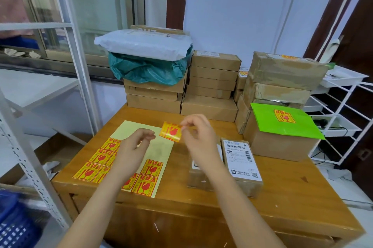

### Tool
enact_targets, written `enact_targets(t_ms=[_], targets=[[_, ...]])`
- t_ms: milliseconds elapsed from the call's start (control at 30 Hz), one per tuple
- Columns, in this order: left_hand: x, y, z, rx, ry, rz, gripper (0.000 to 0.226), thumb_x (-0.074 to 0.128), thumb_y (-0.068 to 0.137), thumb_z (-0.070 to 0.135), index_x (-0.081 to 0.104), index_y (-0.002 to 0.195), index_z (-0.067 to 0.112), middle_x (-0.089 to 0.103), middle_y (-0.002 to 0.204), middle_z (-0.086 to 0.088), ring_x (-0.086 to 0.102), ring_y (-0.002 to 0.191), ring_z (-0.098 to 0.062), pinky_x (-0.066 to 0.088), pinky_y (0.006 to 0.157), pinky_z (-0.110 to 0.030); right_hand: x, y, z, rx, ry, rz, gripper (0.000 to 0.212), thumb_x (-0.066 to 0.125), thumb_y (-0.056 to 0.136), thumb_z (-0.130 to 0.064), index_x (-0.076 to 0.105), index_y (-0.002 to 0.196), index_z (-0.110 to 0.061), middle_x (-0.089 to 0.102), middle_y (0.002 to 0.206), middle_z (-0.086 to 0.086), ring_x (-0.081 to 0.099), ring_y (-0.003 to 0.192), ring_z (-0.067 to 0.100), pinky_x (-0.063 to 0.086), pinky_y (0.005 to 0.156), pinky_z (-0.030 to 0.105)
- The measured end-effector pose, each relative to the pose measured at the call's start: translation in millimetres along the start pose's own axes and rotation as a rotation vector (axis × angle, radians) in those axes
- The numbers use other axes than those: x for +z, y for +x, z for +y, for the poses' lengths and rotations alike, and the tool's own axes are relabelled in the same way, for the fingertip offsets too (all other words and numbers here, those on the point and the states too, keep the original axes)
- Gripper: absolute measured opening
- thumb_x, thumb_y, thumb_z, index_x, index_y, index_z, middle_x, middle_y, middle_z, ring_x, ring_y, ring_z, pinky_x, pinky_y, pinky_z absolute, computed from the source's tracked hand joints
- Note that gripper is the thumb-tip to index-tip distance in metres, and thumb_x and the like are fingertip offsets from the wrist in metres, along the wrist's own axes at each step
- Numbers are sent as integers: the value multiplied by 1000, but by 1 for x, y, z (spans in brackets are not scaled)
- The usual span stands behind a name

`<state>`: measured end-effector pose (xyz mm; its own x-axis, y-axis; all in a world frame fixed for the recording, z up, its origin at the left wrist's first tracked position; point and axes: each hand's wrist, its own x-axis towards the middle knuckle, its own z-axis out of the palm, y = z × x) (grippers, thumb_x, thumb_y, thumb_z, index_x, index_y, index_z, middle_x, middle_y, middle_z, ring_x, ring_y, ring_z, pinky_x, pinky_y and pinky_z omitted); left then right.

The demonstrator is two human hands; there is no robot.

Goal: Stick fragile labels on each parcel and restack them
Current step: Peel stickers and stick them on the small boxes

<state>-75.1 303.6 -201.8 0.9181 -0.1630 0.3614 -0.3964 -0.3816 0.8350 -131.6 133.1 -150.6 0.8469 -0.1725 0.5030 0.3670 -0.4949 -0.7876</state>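
My right hand (196, 133) pinches a peeled yellow-and-red fragile label (170, 131) by its upper right corner, above the table. My left hand (135, 147) hovers over the label sheet (159, 150) with its fingers loosely curled and nothing in them. Several labels remain on the pale yellow sheet. A small brown parcel (241, 164) with a white shipping slip lies under my right forearm. A green mailer (284, 121) bearing a fragile label tops a brown box at the right.
Stacks of brown boxes (212, 84) line the back of the wooden table (282, 197), one topped by teal and white bags (145, 51). White shelving stands at the left and a wire rack (339, 118) at the right. A blue basket (12, 225) sits lower left.
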Motion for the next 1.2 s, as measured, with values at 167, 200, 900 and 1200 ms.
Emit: enact_targets(t_ms=[167, 200, 900, 1200], targets=[[44, -8, 40, -12, -206, -89, 15, 50, 96, 28, 63, 102, 25, 66, 103, 10, 60, 99, -5, 46, 86, -24, -54, 0, 27, 214, 42, -3, 29, 55, 89, 0, 61, 70, -23, 55, 100, -3, 52, 88, -2, 39, 78, 14], [51, -9, 47, -46, -266, -107, 14, 50, 96, 29, 63, 101, 25, 67, 102, 8, 61, 97, -7, 47, 86, -25, -61, 0, 32, 245, 29, -14, 29, 55, 89, 0, 61, 70, -21, 56, 101, 0, 52, 88, -1, 38, 75, 10], [98, -5, 56, -226, -457, -129, 17, 60, 91, 13, 62, 78, 2, 53, 66, -3, 46, 61, -11, 39, 54, -16, -74, -14, 73, 289, 125, -156, 17, 62, 88, -3, 62, 88, -20, 58, 79, -3, 54, 70, 4, 46, 69, 19], [102, -6, 52, -169, -323, -134, 11, 64, 88, 11, 63, 77, 12, 58, 69, 3, 52, 63, -8, 44, 57, -16, -74, -15, 72, 310, 74, -196, 24, 66, 83, 0, 59, 90, -21, 57, 78, -2, 50, 71, 7, 45, 67, 20]])
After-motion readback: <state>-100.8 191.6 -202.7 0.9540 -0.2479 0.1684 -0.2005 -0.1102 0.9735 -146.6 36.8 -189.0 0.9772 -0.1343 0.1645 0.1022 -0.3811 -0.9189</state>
